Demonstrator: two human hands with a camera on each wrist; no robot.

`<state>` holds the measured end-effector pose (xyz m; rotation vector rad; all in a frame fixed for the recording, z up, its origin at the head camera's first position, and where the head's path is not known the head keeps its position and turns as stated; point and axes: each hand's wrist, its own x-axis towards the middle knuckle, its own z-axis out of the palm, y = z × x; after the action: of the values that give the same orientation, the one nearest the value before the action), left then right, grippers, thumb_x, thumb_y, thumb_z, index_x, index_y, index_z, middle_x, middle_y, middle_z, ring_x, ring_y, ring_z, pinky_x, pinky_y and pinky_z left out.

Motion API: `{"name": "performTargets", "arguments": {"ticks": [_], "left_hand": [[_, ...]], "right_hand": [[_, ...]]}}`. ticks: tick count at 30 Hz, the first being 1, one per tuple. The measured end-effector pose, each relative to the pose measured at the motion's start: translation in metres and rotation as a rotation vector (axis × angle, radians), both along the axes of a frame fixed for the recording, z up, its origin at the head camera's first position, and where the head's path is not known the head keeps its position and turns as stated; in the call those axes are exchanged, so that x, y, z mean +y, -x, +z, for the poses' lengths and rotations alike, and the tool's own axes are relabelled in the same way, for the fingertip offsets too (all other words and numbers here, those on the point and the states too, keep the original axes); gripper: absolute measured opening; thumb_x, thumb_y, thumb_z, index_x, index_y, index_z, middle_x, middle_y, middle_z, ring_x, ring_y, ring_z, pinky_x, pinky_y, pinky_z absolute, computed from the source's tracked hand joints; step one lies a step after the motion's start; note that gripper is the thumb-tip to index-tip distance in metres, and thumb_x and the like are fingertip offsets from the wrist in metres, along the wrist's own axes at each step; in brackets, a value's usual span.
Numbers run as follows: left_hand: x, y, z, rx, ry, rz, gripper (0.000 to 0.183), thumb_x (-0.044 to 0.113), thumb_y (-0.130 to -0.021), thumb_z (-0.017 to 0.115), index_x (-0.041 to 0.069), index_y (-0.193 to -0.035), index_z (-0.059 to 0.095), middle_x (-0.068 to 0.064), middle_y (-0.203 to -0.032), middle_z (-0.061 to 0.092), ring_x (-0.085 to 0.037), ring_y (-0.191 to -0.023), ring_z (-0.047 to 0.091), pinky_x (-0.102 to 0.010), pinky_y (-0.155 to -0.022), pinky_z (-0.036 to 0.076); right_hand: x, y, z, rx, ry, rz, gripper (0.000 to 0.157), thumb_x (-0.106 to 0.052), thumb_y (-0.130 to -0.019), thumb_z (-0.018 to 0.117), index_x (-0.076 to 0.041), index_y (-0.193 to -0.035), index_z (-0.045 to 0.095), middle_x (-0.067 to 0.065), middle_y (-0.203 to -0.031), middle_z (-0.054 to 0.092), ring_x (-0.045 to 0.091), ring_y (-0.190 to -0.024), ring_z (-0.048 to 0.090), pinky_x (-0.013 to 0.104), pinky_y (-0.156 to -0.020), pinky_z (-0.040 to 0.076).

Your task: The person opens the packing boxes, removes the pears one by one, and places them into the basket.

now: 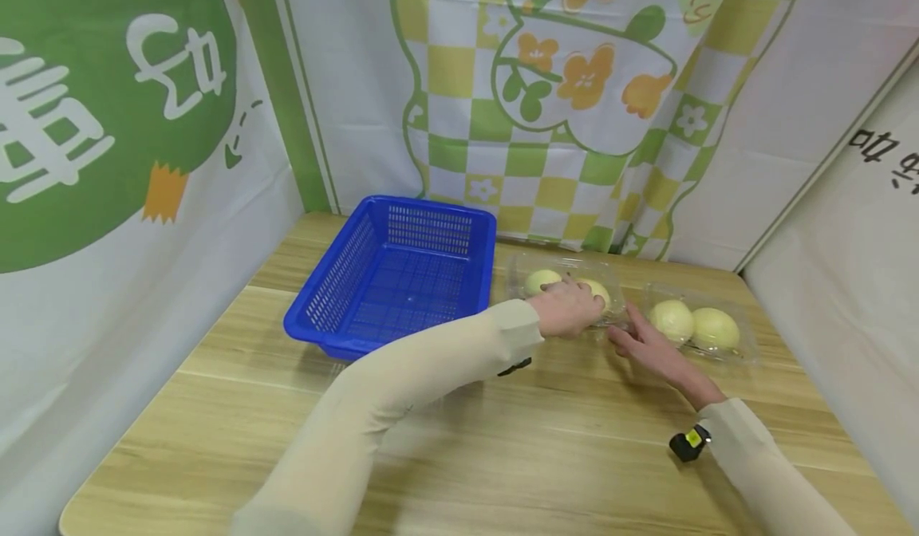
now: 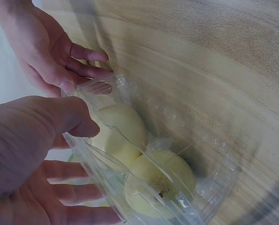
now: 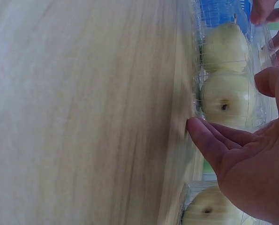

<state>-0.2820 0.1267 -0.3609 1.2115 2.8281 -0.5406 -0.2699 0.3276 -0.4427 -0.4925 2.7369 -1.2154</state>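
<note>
A clear plastic box holding two pale yellow pears lies on the table, right of the blue basket. My left hand reaches over this box and holds its edge. Its bent thumb is on the lid side, and the straighter fingers run along the other side. At the box's right end is my right hand, thumb at the corner and fingers extended low by the base. Beyond it, a second clear box contains two more pears.
A blue plastic basket with slotted walls stands at the back left of the wooden table. Printed curtains hang behind, and white cloth walls close both sides.
</note>
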Motion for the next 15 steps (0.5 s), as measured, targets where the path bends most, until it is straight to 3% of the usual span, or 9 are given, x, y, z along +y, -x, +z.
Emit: {"name": "performTargets", "arguments": {"ticks": [5,15], "left_hand": [[0.0001,0.0014,0.0009,-0.033,-0.016,-0.018,0.032,0.019,-0.094,0.047,0.011,-0.125,0.049,-0.014,-0.117,0.055,-0.038,-0.105,0.055,-0.054,-0.074,0.052],[-0.0018,0.0040,0.0047,-0.076,0.012,-0.081,0.026,0.017,-0.094,0.048,0.012,-0.119,0.053,-0.007,-0.108,0.057,-0.025,-0.098,0.058,-0.047,-0.069,0.055]], "right_hand": [[-0.0003,-0.0011,0.0013,-0.007,-0.016,-0.009,0.064,-0.028,-0.098,0.044,-0.019,-0.150,0.008,0.019,-0.087,0.059,0.028,-0.080,0.057,0.039,-0.073,0.048],[0.0006,-0.0039,0.0029,-0.028,0.011,0.026,0.061,-0.026,-0.099,0.043,-0.017,-0.150,0.011,0.023,-0.106,0.059,0.031,-0.094,0.059,0.039,-0.081,0.051]]}}
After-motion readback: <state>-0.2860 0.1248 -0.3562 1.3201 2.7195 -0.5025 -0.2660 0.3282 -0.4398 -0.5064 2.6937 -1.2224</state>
